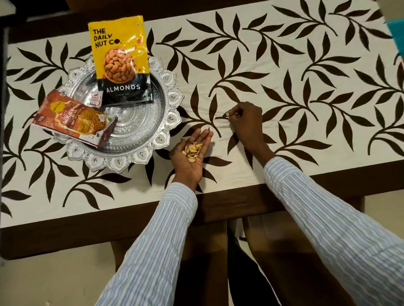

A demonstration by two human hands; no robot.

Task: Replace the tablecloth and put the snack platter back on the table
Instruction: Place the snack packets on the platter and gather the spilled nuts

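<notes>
Cream tablecloth (247,40) with dark leaf print covers the table (14,242), and on its left part sits the silver snack platter (130,132), a yellow almonds packet (120,62) leaning across its far rim and an orange garlic snack packet (74,119) lying over its left edge. Just right of the platter, the left hand (191,154) lies palm up on the cloth, fingers relaxed, cradling a small heap of pale shells (192,149). Beside it, the right hand (245,121) has fingertips pinched together on one small piece (227,113) at the cloth, striped sleeves (325,215) reaching in from the near edge.
</notes>
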